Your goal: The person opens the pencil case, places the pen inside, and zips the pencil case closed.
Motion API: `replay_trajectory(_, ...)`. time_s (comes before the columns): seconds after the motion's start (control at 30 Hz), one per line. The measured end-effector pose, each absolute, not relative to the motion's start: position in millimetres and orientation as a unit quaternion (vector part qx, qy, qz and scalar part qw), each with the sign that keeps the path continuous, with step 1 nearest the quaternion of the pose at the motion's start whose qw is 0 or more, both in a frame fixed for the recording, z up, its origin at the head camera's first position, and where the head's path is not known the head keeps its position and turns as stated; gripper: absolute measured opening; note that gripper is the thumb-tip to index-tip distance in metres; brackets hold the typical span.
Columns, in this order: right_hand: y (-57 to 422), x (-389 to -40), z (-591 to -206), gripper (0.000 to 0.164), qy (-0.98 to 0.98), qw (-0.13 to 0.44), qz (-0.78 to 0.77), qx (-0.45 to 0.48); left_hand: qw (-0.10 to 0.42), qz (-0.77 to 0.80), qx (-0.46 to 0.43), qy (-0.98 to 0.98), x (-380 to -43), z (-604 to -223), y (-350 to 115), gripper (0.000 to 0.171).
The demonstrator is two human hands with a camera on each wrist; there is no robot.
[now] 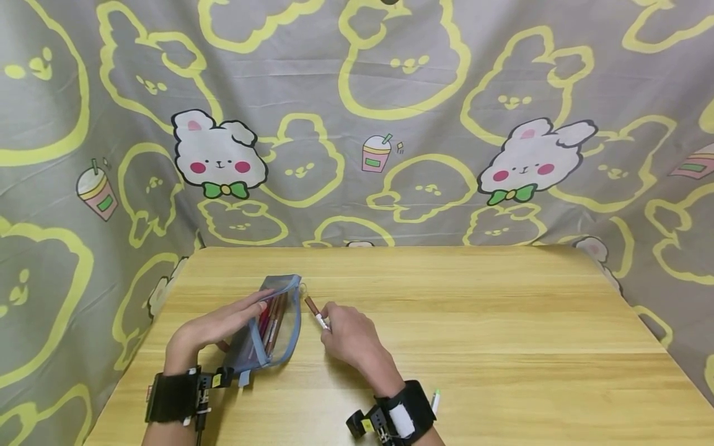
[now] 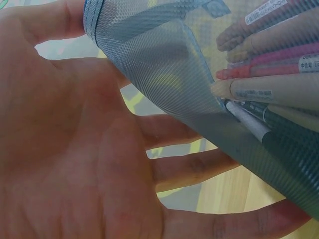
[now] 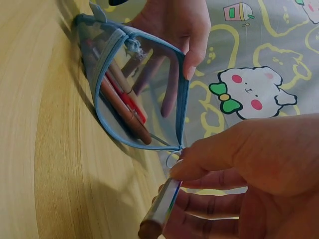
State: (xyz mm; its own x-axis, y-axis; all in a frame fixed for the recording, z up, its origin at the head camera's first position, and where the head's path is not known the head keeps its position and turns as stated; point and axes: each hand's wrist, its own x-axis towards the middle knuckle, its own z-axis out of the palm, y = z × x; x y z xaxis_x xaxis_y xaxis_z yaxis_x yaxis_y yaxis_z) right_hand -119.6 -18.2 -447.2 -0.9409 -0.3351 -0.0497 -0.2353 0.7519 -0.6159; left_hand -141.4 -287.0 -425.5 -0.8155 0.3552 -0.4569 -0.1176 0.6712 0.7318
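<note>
A blue mesh zip pouch (image 1: 294, 337) stands with its mouth spread on the left part of the table. Brown, red and pink pens (image 1: 273, 319) lie inside, also visible through the mesh (image 2: 164, 84) in the left wrist view. My left hand (image 1: 220, 322) holds the pouch by its rim, thumb at the edge and fingers stretched behind the mesh. Just right of the mouth, my right hand (image 1: 354, 334) pinches a white marker with brown ends (image 3: 162, 206) between thumb and fingers. One marker end is close to the corner of the pouch's opening, where a thin cord loop (image 3: 173, 158) hangs.
A small white and green pen (image 1: 436, 401) lies beside my right wrist. The wooden table (image 1: 502, 322) meets a grey cartoon-printed curtain (image 1: 312, 80) at the back and sides. Both wrists wear black camera straps (image 1: 174, 397).
</note>
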Motion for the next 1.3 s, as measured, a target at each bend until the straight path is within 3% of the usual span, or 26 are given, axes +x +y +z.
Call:
replay_trajectory(0.87,-32,-120,-449,0.037,0.895,0.116,-0.402,-0.155,0.293,0.396,0.07,0.867,-142,-425,-288,0.067)
replay_trajectory(1.3,-38,-119,-454,0.033,0.88,0.116,-0.437,-0.148,0.293,0.392,0.067,0.869,-143,-426,-288,0.067)
